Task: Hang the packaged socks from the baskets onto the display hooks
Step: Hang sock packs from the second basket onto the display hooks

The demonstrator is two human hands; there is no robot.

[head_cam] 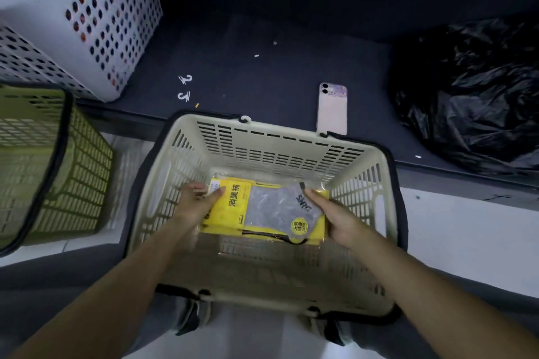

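A beige shopping basket (pixel 291 137) stands on the floor right below me. At its bottom lies a small stack of yellow sock packages (pixel 256 207) with grey socks behind clear film. My left hand (pixel 195 202) grips the stack's left end, thumb on top. My right hand (pixel 335 214) holds the right end, its thumb across the top package. No display hooks are in view.
A green basket (pixel 58 160) stands at the left, a white perforated bin (pixel 96 17) behind it. On the dark low shelf lie a phone (pixel 332 109), two loose white plastic hooks (pixel 185 87) and a black plastic bag (pixel 472 87).
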